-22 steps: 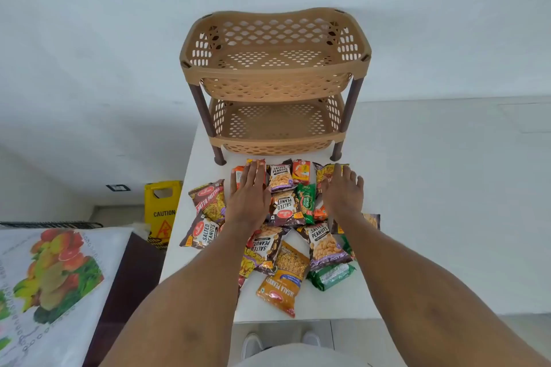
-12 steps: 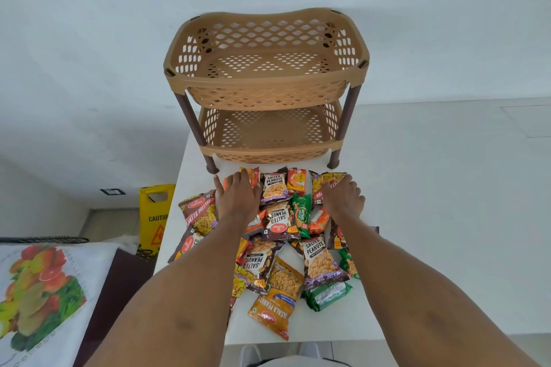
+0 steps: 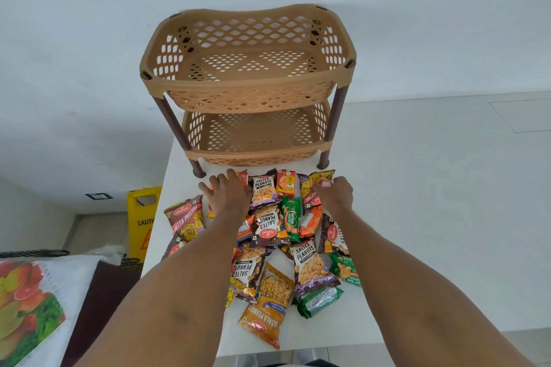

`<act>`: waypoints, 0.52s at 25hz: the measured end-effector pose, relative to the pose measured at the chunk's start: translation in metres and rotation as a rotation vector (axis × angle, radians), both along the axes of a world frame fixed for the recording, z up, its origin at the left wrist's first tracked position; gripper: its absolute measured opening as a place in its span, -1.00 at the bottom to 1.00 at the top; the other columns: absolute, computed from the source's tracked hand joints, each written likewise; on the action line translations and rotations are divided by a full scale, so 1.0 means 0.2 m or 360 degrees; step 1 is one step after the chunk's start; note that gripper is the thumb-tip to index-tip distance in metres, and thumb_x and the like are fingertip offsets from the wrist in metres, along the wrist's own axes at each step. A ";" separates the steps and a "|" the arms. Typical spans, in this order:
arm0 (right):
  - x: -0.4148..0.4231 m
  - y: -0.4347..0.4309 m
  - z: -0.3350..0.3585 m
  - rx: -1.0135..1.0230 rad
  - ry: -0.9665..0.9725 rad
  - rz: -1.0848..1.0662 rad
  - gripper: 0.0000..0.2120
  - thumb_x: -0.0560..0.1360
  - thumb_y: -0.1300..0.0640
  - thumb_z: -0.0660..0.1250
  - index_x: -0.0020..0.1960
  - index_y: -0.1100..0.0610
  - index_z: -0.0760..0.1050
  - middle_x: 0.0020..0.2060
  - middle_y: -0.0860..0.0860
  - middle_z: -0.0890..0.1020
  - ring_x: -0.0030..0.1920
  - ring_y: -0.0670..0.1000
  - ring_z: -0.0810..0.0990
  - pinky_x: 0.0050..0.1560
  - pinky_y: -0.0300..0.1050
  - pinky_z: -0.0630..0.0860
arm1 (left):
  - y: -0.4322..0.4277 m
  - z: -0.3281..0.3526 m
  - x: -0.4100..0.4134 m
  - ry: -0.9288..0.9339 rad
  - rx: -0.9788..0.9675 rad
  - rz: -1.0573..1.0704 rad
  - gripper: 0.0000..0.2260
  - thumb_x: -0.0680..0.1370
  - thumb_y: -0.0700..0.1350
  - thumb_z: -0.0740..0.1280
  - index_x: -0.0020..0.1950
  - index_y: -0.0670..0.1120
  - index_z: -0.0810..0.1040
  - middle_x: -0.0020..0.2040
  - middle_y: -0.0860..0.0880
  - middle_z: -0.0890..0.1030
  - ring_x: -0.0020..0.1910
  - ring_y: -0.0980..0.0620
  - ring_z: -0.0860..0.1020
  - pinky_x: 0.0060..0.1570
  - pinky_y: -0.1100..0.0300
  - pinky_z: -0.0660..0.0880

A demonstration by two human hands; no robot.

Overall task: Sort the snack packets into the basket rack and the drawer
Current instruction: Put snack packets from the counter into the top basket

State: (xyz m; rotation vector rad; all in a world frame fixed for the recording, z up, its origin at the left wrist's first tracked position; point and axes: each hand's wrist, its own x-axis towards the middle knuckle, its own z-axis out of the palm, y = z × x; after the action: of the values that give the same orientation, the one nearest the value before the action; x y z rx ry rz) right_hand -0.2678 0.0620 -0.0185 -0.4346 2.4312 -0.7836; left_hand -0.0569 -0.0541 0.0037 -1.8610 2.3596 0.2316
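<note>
A tan two-tier basket rack (image 3: 247,85) with brown legs stands at the far end of the white table (image 3: 179,176); both baskets hold nothing. Several snack packets lie heaped in front of it, among them salted peanuts packets (image 3: 264,189), a green packet (image 3: 290,217) and an orange masala peanuts packet (image 3: 265,319). My left hand (image 3: 228,195) rests flat with spread fingers on packets at the heap's far left. My right hand (image 3: 335,194) has its fingers curled onto a yellow-maroon packet (image 3: 313,186) at the far right. No drawer is in view.
The table is narrow, with its left edge beside the heap and its near edge just under the orange packet. A yellow caution sign (image 3: 143,217) stands on the floor to the left. A fruit-print cloth (image 3: 29,307) covers a dark surface at lower left.
My right hand went from lying flat on the heap to curling its fingers onto the yellow-maroon packet. My left hand stays spread on the far-left packets. The view has shifted slightly.
</note>
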 end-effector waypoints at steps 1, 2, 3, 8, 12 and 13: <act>-0.01 0.00 0.00 -0.0032 -0.0019 -0.0013 -0.57 0.47 -0.04 0.52 0.18 0.23 0.55 0.13 0.18 0.68 0.18 0.20 0.67 0.18 0.13 0.63 | -0.01 0.00 -0.01 0.0011 0.0001 0.0035 -0.47 0.61 0.18 0.35 0.46 -0.10 0.38 0.36 -0.16 0.55 0.45 -0.23 0.39 0.49 -0.29 0.17; -0.02 0.00 0.01 -0.0076 -0.0037 -0.0034 -0.59 0.46 -0.01 0.54 0.16 0.22 0.56 0.10 0.16 0.69 0.14 0.18 0.68 0.16 0.14 0.64 | -0.01 -0.01 -0.02 0.0031 -0.0002 0.0066 -0.47 0.60 0.16 0.37 0.45 -0.10 0.38 0.35 -0.16 0.55 0.44 -0.22 0.40 0.48 -0.27 0.17; -0.02 0.01 0.02 -0.0131 -0.0054 -0.0058 -0.56 0.44 0.01 0.55 0.22 0.20 0.54 0.12 0.14 0.67 0.14 0.17 0.67 0.17 0.14 0.64 | -0.01 -0.01 -0.03 0.0065 -0.0012 0.0090 -0.48 0.59 0.13 0.40 0.44 -0.10 0.39 0.33 -0.17 0.57 0.41 -0.23 0.42 0.46 -0.25 0.19; -0.03 0.07 0.06 -0.0477 -0.0125 -0.0086 -0.48 0.48 0.11 0.53 0.32 0.08 0.35 0.13 0.14 0.68 -0.01 0.14 0.68 -0.01 0.06 0.65 | 0.00 -0.03 -0.01 0.0372 -0.0139 0.0153 -0.56 0.52 0.00 0.47 0.28 -0.14 0.42 0.12 -0.17 0.64 0.20 -0.26 0.52 0.31 -0.16 0.31; -0.01 0.11 0.10 -0.0605 0.0095 0.0112 -0.47 0.49 0.19 0.51 0.40 0.09 0.41 0.17 0.11 0.69 0.11 0.15 0.69 0.11 0.06 0.65 | 0.04 -0.03 0.03 0.0433 -0.0234 0.0097 -0.50 0.52 0.03 0.46 0.37 -0.13 0.40 0.17 -0.16 0.65 0.23 -0.28 0.53 0.34 -0.20 0.30; 0.00 0.12 0.11 -0.0616 0.0185 0.0201 -0.49 0.49 0.20 0.50 0.41 0.10 0.45 0.18 0.09 0.69 0.14 0.14 0.68 0.13 0.02 0.62 | 0.06 -0.03 0.04 0.0441 -0.0250 0.0076 -0.49 0.54 0.04 0.45 0.39 -0.12 0.40 0.20 -0.16 0.65 0.25 -0.28 0.53 0.35 -0.22 0.30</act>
State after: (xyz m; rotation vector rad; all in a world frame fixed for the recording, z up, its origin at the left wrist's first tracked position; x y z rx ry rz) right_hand -0.2670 0.0857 0.0042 -0.7922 2.3259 -1.2062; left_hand -0.0495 -0.0430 -0.0018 -2.0790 2.5809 0.3384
